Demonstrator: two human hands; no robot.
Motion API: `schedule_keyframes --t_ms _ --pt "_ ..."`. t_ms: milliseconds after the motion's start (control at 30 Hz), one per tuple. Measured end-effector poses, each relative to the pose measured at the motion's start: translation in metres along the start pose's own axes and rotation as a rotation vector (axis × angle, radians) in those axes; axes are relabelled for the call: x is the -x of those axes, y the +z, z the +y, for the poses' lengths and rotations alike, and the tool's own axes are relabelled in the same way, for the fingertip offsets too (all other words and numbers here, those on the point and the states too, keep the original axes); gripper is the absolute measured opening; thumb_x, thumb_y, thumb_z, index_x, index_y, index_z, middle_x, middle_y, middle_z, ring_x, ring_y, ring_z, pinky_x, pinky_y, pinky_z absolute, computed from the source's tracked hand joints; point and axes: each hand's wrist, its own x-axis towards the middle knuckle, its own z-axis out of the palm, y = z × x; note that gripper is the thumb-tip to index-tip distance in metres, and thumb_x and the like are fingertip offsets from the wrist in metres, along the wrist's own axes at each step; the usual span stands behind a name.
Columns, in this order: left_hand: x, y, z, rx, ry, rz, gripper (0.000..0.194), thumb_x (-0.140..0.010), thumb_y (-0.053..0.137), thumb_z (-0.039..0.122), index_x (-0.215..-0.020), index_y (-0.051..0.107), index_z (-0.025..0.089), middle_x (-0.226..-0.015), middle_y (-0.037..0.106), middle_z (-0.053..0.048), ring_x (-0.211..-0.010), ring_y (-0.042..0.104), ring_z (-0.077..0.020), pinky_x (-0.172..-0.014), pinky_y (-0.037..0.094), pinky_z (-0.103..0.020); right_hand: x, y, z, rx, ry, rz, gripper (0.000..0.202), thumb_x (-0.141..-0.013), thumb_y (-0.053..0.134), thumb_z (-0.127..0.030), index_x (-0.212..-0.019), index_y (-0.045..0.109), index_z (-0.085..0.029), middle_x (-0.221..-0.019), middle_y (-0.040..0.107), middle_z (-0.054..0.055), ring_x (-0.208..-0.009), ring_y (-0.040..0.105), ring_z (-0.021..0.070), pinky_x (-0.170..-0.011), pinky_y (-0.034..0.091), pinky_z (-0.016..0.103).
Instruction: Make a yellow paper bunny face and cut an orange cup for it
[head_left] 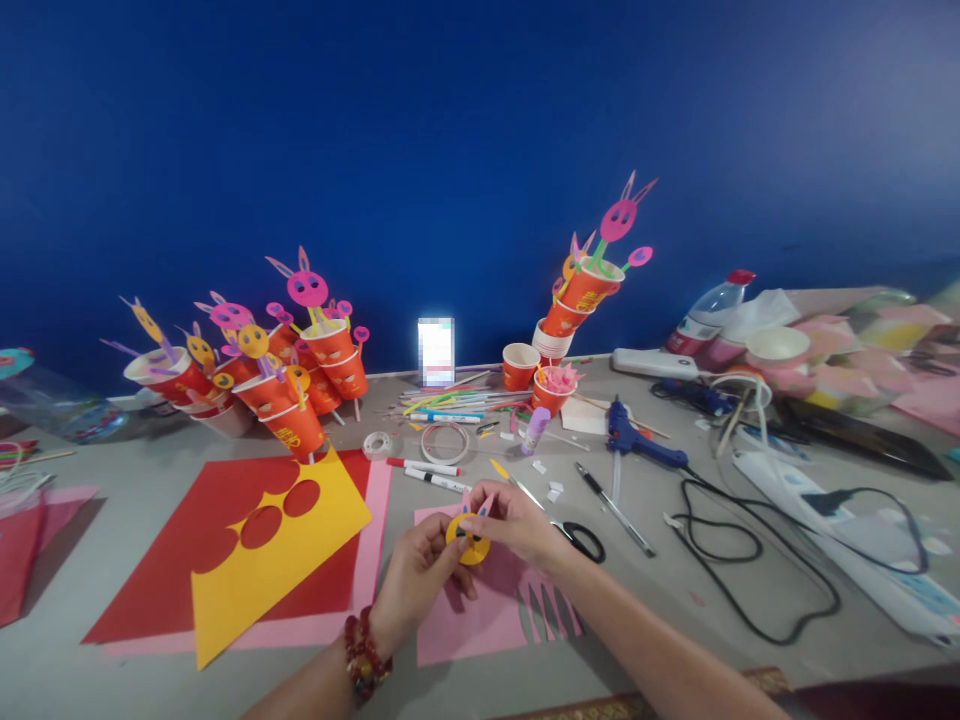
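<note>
Between both hands is a round yellow paper face (474,554) with dark eye spots and a pair of pointed pink paper ears (486,505) at its top. My left hand (420,565), a beaded bracelet at its wrist, grips the disc from the left with the thumb on its front. At the upper right edge, close to the ears, my right hand (517,520) pinches the same face. Beneath them lies a pink paper sheet (465,635) with pointed slots cut out on its right side. Scissors (581,541) rest just beyond my right hand.
Yellow paper (300,550) with round cutouts covers red paper (180,520) on the left. Orange cups (296,430) holding paper bunnies stand behind. Markers (435,480), a glue stick (535,432), a pen (615,508), a glue gun (637,440) and a power strip (832,540) spread rightward.
</note>
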Motion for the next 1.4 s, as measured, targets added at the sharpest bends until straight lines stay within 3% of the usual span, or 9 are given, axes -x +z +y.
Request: schedule_keyframes --t_ms 233,467,600,700,867,933,1033,1233,1400 --pt "0.001 0.000 0.000 -0.014 0.009 0.002 0.042 -0.083 0.068 0.056 -0.086 0.055 0.016 -0.071 0.070 -0.004 -0.043 0.064 -0.0132 -0.039 0.049 -0.021 0.001 0.001 0.000 0.008 -0.011 0.002 0.042 -0.068 0.082 -0.053 -0.073 0.060 -0.017 -0.061 0.054 -0.005 -0.056 0.048 0.0101 -0.054 0.035 0.022" --pt "0.000 -0.002 0.003 0.005 0.037 0.039 0.039 -0.086 0.065 0.053 -0.094 0.053 0.018 -0.075 0.072 -0.004 -0.045 0.065 -0.0142 -0.039 0.049 -0.021 0.001 -0.012 -0.014 -0.052 -0.064 -0.053 0.058 -0.068 0.086 -0.042 -0.115 0.060 -0.021 -0.098 0.065 0.002 -0.071 0.058 0.0121 -0.067 0.048 0.025" --pt "0.000 -0.003 0.003 0.016 0.036 0.060 0.039 -0.086 0.065 0.054 -0.091 0.049 0.019 -0.073 0.073 -0.005 -0.049 0.067 -0.0158 -0.042 0.050 -0.023 -0.001 -0.017 -0.016 -0.185 -0.096 0.189 0.035 -0.078 0.078 -0.046 -0.091 0.061 -0.019 -0.079 0.065 0.000 -0.065 0.058 0.0112 -0.065 0.048 0.025" --pt "0.001 -0.003 0.005 0.006 0.043 0.080 0.040 -0.086 0.065 0.055 -0.091 0.049 0.019 -0.073 0.074 -0.006 -0.051 0.067 -0.0160 -0.044 0.050 -0.023 -0.004 -0.016 -0.012 -0.239 -0.105 0.256 0.040 -0.078 0.076 -0.051 -0.072 0.051 -0.020 -0.054 0.050 -0.008 -0.047 0.044 0.0070 -0.049 0.038 0.020" --pt "0.000 -0.005 0.013 -0.005 0.062 0.123 0.041 -0.083 0.067 0.056 -0.092 0.050 0.019 -0.073 0.073 -0.005 -0.053 0.067 -0.0162 -0.046 0.050 -0.023 -0.007 -0.010 -0.001 -0.141 -0.092 0.203 0.057 -0.082 0.058 -0.070 -0.059 0.040 -0.022 -0.043 0.033 -0.010 -0.037 0.024 0.0058 -0.039 0.021 0.022" --pt "0.000 -0.007 0.014 -0.014 0.067 0.142 0.042 -0.083 0.067 0.057 -0.093 0.050 0.019 -0.071 0.073 -0.005 -0.053 0.067 -0.0162 -0.046 0.050 -0.023 -0.006 -0.008 0.000 -0.019 -0.129 0.177 0.061 -0.084 0.052 -0.073 -0.054 0.039 -0.022 -0.042 0.034 -0.008 -0.038 0.028 0.0069 -0.040 0.023 0.023" --pt "0.000 -0.008 0.013 -0.039 0.075 0.159 0.042 -0.083 0.066 0.057 -0.095 0.052 0.019 -0.069 0.070 -0.002 -0.053 0.065 -0.0160 -0.043 0.048 -0.022 -0.002 -0.005 -0.001 0.117 -0.143 0.086 0.055 -0.081 0.062 -0.069 -0.060 0.049 -0.020 -0.050 0.042 -0.006 -0.045 0.036 0.0081 -0.045 0.027 0.023" --pt "-0.001 -0.010 0.008 -0.040 0.093 0.131 0.037 -0.085 0.067 0.053 -0.095 0.055 0.020 -0.073 0.067 -0.001 -0.056 0.064 -0.0154 -0.046 0.047 -0.021 0.000 0.002 0.001 0.111 -0.117 -0.015 0.048 -0.076 0.071 -0.064 -0.072 0.053 -0.019 -0.059 0.043 -0.007 -0.051 0.035 0.0079 -0.047 0.027 0.022" --pt "-0.001 -0.017 0.017 -0.038 0.208 0.183 0.030 -0.084 0.071 0.045 -0.098 0.062 0.019 -0.091 0.066 -0.004 -0.081 0.063 -0.0173 -0.070 0.052 -0.026 -0.002 0.003 0.008 0.031 -0.039 -0.022 0.048 -0.074 0.072 -0.064 -0.075 0.053 -0.020 -0.059 0.049 -0.007 -0.043 0.043 0.0071 -0.043 0.032 0.020"
